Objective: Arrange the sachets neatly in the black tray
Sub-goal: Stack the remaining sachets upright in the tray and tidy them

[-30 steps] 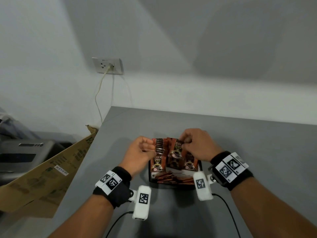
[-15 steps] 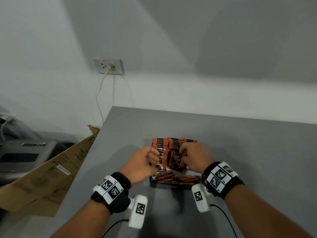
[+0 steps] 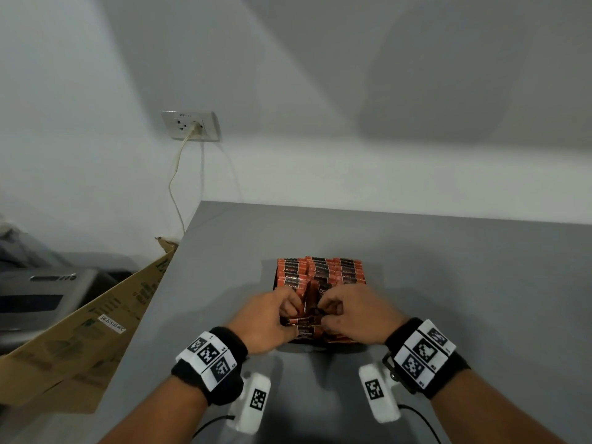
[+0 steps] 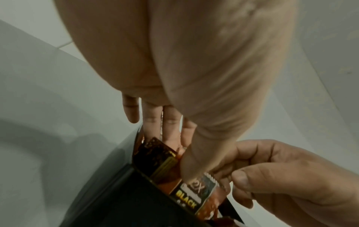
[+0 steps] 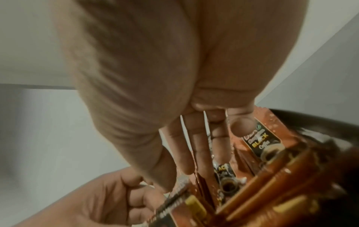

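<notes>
Orange-and-black coffee sachets (image 3: pixel 320 274), printed "BLACK", stand upright in packed rows inside the black tray (image 4: pixel 124 198) on the grey tabletop. Nearer sachets (image 3: pixel 312 302) lean between the fingers of both hands; several more (image 5: pixel 272 184) lie flat along the tray's near edge.

Both forearms are bare, with no sleeves. The left hand (image 3: pixel 266 318) sits ahead of a black fabric wristband (image 3: pixel 208 366) that carries a white block printed with three square black-and-white coded markers (image 3: pixel 208 355). On the inner side of that wrist hangs a white rounded camera housing (image 3: pixel 254 402) bearing one more coded marker, and a thin black cable (image 3: pixel 208 426) trails from it. The right hand (image 3: pixel 358 315) has the same kit: a black fabric band (image 3: pixel 448 376), a white block with several coded markers (image 3: pixel 423 350), a white housing (image 3: pixel 379 394) with its own marker on a dark bracket, and a black cable (image 3: pixel 423 421).
</notes>
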Demonstrator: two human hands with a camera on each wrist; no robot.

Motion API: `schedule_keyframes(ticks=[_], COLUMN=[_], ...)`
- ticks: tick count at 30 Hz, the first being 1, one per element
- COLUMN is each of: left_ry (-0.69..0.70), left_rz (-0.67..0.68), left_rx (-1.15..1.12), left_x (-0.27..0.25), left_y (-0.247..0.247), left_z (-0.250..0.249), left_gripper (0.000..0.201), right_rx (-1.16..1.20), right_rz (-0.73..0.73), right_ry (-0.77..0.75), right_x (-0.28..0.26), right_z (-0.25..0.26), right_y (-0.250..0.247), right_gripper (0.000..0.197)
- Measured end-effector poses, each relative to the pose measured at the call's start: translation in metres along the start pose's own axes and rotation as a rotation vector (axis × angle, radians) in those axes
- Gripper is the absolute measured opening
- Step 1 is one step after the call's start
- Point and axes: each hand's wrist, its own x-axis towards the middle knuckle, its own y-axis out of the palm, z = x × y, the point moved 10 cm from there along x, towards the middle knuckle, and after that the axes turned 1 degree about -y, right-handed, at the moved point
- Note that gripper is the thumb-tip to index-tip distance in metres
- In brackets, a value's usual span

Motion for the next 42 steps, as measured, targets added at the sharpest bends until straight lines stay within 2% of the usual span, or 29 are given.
schedule_keyframes(ticks=[7,11,23,26,31,34,36,38,40,42], left_ry=[0.083,0.116,0.148,0.145,0.112,0.095,0.05,0.018,0.006,-0.018], left_rz=[-0.088,-0.141,-0.153,-0.148,-0.186,-0.25,-0.273,-0.22,-0.12,-0.033], left_rx=[0.215,0.34,0.164,-0.081,-0.522,-0.743,-0.994,-1.296,-1.488,-1.574], left_x=[0.006,0.007,0.003,-0.004,-0.011,-0.005,0.0,0.004,0.007,0.01], left_y=[0.006,0.009,0.005,-0.008,-0.038,-0.046,-0.041,-0.027,-0.015,-0.006], left_z=[-0.009,-0.012,-0.005,-0.007,-0.028,-0.036,-0.034,-0.037,-0.049,-0.06], left_gripper=[0.042,0.034,0.036,0.035,0.044,0.048,0.051,0.056,0.055,0.04], right_rx=[0.044,0.093,0.181,0.202,0.452,0.545,0.668,0.867,1.099,1.2], right_rz=[0.014,0.0,-0.046,-0.072,-0.099,-0.17,-0.192,-0.181,-0.168,-0.174], right_ry=[-0.003,0.008,0.057,0.054,-0.025,-0.043,-0.032,-0.018,-0.011,-0.007], right_x=[-0.001,-0.003,-0.013,-0.016,-0.017,-0.014,-0.014,-0.013,-0.011,-0.009], right_z=[-0.006,-0.011,-0.011,-0.006,0.022,0.037,0.038,0.038,0.04,0.044], right_y=[0.017,0.019,0.01,0.004,-0.01,-0.024,-0.028,-0.024,-0.019,-0.018], right_gripper=[0.026,0.03,0.034,0.042,0.07,0.057,0.046,0.042,0.042,0.04])
